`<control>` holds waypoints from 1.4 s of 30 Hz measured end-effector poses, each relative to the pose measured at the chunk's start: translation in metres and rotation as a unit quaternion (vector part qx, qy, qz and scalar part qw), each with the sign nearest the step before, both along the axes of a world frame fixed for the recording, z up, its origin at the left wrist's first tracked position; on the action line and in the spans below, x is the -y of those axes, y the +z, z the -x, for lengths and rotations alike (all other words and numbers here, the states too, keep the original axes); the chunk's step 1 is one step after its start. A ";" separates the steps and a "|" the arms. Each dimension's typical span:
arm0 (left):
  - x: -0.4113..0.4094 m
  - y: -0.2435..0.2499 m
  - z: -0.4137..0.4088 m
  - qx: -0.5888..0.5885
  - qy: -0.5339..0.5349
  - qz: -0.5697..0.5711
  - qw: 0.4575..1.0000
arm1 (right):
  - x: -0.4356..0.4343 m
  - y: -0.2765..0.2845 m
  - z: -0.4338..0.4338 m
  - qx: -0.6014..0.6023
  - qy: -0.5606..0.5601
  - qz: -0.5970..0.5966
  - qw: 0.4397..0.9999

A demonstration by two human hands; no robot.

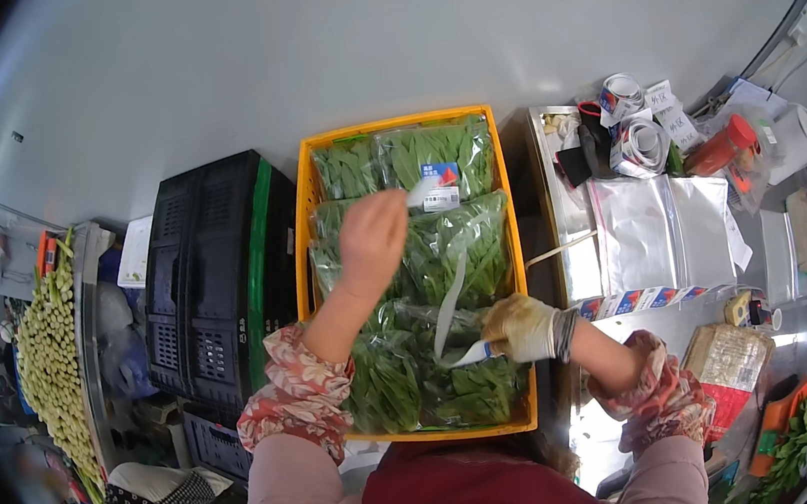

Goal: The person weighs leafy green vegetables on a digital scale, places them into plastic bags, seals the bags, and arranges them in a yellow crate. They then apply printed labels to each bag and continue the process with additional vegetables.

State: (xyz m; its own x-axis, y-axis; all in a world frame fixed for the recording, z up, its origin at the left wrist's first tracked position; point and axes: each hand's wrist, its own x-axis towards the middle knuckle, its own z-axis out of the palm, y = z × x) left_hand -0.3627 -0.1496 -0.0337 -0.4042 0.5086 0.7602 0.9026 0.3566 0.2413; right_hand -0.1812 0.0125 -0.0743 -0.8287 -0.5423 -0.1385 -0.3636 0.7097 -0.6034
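A yellow plastic crate (513, 238) holds clear bags of leafy green vegetables (448, 246) in rows. My left hand (374, 237), bare, is over the upper middle of the crate; its fingers are pinched at one end of a whitish strip, beside a printed label (439, 185) on an upper bag. My right hand (522, 328), in a soiled whitish glove, is closed on a strip of labels (644, 300) at the crate's right side. From that hand a pale backing strip (449, 314) curls up over the bags.
Black crates (206, 276) stand left of the yellow crate. On the steel table (597, 409) at right lie clear plastic bags (661, 228), label rolls (639, 144), a red-capped container (719, 145) and a wrapped package (727, 363). Cut green stalks (50, 356) are piled far left.
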 end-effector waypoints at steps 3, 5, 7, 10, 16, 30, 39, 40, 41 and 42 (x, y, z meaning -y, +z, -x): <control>-0.004 -0.022 -0.018 -0.013 -0.070 0.024 0.997 | 0.013 0.023 -0.015 0.029 0.040 -0.086 0.995; -0.010 -0.026 -0.029 -0.013 -0.075 0.021 0.997 | 0.020 0.031 -0.019 0.078 0.071 -0.148 0.983; -0.011 -0.030 -0.033 -0.048 -0.069 0.029 0.996 | 0.026 0.034 -0.030 0.069 0.063 -0.159 0.983; -0.010 -0.031 -0.034 -0.055 -0.043 0.017 0.997 | 0.032 0.039 -0.036 0.086 0.079 -0.171 0.978; -0.009 -0.078 -0.071 -0.022 -0.123 0.184 0.975 | 0.030 0.032 -0.044 0.055 0.063 -0.150 0.985; -0.007 -0.079 -0.060 0.497 -0.250 0.513 0.653 | 0.005 0.009 -0.040 -0.016 -0.017 0.072 0.997; 0.024 -0.062 -0.073 0.490 -0.146 0.359 0.781 | -0.062 0.016 -0.060 0.154 -0.392 0.447 0.789; 0.012 -0.056 -0.068 0.520 -0.107 0.326 0.782 | -0.067 0.017 -0.062 0.177 -0.417 0.443 0.774; 0.005 -0.062 -0.051 0.563 -0.109 0.291 0.766 | -0.070 0.019 -0.062 0.200 -0.442 0.438 0.757; 0.002 -0.084 -0.036 0.592 -0.140 0.210 0.765 | -0.071 0.019 -0.062 0.193 -0.465 0.444 0.741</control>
